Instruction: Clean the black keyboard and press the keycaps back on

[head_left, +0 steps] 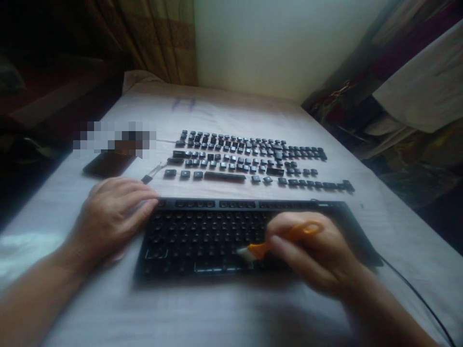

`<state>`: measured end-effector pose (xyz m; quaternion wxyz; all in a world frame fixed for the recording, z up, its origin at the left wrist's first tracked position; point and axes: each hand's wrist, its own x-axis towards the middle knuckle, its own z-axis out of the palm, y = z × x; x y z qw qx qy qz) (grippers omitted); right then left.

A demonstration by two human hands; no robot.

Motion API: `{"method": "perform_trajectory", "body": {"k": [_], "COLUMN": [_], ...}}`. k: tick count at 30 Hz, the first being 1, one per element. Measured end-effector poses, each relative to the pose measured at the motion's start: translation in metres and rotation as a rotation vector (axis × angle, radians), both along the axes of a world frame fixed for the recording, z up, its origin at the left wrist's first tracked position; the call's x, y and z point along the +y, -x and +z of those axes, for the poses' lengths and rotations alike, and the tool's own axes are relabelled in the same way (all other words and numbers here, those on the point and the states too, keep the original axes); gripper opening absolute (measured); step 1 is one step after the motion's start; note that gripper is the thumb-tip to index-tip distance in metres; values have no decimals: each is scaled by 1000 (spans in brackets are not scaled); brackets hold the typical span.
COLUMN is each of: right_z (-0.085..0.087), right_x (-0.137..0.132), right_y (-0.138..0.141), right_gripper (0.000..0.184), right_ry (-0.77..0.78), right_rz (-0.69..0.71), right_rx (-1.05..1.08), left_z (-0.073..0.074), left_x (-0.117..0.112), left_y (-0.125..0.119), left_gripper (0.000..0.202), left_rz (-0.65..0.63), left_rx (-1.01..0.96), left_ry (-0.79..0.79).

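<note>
**Keyboard (202,236) lay between the hands, a brush at its bare rows**

The white cloth (181,318) had a slanting left edge beside dark clutter; its far edge met a curtain (159,38) and a pale wall (249,48), and its right edge dropped toward hanging fabric (423,86). Open cloth stretched along the near side.

At left lay a dark flat object (104,165), partly pixelated. A thin tool's dark end (147,179) showed just beyond the left hand (119,205). Rows of loose keycaps (256,179) crowded the cloth behind the keyboard, and a cable (415,284) trailed off at right.

The hands were well apart. The left rested at the keyboard's far left corner; whether it gripped could not be told. The right hand (314,255), over the right half, was clamped on an orange-handled brush (258,249), bristles at the near middle rows.
</note>
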<state>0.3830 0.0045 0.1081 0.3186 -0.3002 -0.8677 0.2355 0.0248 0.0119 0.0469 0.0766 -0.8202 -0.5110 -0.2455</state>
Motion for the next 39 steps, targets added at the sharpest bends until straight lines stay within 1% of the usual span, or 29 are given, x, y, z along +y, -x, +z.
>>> {"method": "perform_trajectory", "body": {"k": [2, 4, 6, 9, 11, 14, 16, 18, 21, 23, 25, 27, 29, 31, 33, 36, 37, 39], "right_z": [1, 2, 2, 2, 3, 4, 4, 3, 3, 4, 5, 6, 5, 3, 1, 2, 2, 2], "right_x": [1, 2, 3, 4, 5, 6, 6, 7, 8, 8, 8, 8, 9, 10, 11, 12, 12, 11], "right_y": [-2, -4, -7, -9, -10, -11, -13, -13, -13, -12, -12, -13, -15, -15, -15, -16, -17, -19], "right_gripper": [20, 23, 23, 20, 20, 22, 22, 21, 20, 21, 22, 21, 19, 18, 18, 20, 20, 19], "right_ry": [18, 43, 60, 43, 53, 138, 152, 119, 87, 124, 204, 270, 268, 237, 230, 268, 281, 287], "right_rz": [41, 38, -13, -90, -58, 23, 7, -45, -68, -30, 16, 2, -60, -88, -43, 24, 13, -52], "right_rx": [-49, -72, -49, -26, -55, -85, -45, -4, -28, -73, -91, -59, -5, 5, -23, -48, -33, 28], "left_z": [1, 2, 3, 3, 3, 3, 3, 2, 2, 3, 4, 4, 3, 2, 1, -1, -1, -2], "left_x": [-1, -2, -2, -2, -2, -2, -1, -1, -2, -2, -1, 0, 0, 1, 1, 0, 0, -1], "left_y": [0, 0, 0, -1, -1, 0, 1, 2, 3, 2, 1, 0, 0, 2, 4, 7, 7, 7], "left_gripper": [28, 28, 30, 31, 31, 32, 32, 30, 29, 29, 29, 30, 30, 30, 28, 27, 26, 26], "left_rz": [14, 20, 28, 32, 26, 11, 2, -3, 10, 24, 29, 33, 32, 25, 15, 38, 46, 66], "left_rx": [15, 12, -12, -26, -16, -1, 11, 21, 11, 1, -3, -4, -2, 3, 12, -9, -16, -33], "left_ry": [45, 71, 72, 70, 68, 50, 41, 37, 34, 39, 53, 64, 60, 53, 59, 74, 80, 85]}}
